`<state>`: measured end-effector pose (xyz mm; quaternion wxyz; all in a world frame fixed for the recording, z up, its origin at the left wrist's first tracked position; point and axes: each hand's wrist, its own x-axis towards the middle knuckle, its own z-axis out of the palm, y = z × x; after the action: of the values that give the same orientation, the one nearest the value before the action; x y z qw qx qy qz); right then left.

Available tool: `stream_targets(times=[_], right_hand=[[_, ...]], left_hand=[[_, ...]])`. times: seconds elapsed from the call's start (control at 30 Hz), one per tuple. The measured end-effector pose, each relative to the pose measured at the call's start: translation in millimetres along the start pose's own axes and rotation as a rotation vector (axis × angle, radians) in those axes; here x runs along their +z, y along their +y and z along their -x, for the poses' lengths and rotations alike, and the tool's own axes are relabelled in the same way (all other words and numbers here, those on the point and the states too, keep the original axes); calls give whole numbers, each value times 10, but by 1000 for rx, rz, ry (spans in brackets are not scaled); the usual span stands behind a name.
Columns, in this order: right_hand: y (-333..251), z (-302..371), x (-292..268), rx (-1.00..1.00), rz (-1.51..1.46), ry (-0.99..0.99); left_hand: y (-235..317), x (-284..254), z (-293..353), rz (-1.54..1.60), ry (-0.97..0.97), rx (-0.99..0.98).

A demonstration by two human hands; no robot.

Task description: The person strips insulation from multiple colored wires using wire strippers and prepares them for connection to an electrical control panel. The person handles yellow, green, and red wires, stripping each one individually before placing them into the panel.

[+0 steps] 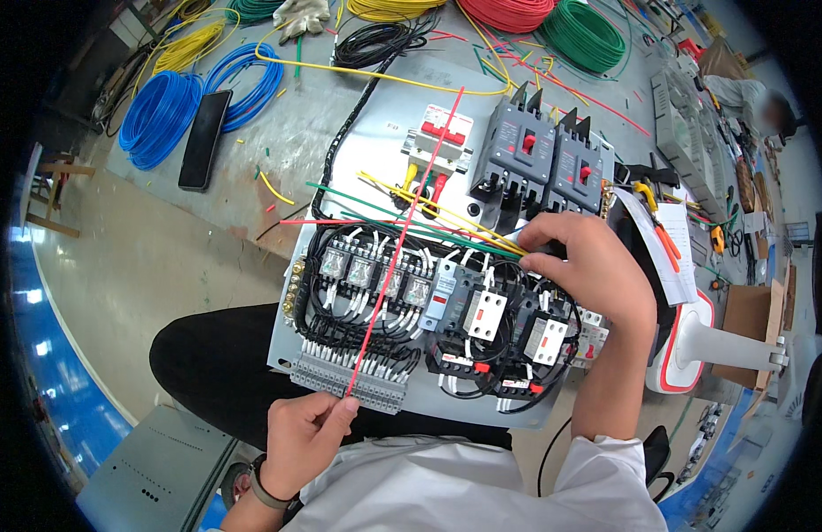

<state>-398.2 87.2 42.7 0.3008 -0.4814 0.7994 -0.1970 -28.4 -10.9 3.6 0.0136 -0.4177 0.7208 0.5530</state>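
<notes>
My left hand (306,436) is closed in a pinch on the lower end of a red wire (383,291), just by the grey terminal strip (340,379). The wire slants up across the metal mounting panel (367,124), over the relays (360,271), to the small red-switched breaker (442,133). Thumb and fingers of my right hand (602,266) close round the ends of yellow wires (455,218) and green wires (375,206), above the contactors (486,315). A second red wire (327,222) runs into the same bunch; its right end is hard to make out.
Two large grey breakers (516,146) stand at the panel's far right. Wire coils in blue (158,115), red (508,11) and green (584,35) lie on the table, with a black phone (204,140). Orange-handled pliers (666,244) rest on papers at the right.
</notes>
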Motion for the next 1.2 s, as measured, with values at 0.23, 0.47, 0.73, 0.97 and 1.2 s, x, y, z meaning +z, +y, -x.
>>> stream_targets(times=[0.23,0.47,0.73,0.97,1.2], right_hand=[[-39,-16,51,-20,119,27],[-45,6,33,-39,141,-12],[-39,24,15,-114,196,33],[-11,-53,141,-96,275,21],[-94,21,81,-9,282,55]], left_hand=[[-106,46,14,14,79,61],[-73,62,20,20,96,87],[-21,47,22,2,66,107],[3,21,28,-33,58,107],[-17,22,27,-31,61,103]])
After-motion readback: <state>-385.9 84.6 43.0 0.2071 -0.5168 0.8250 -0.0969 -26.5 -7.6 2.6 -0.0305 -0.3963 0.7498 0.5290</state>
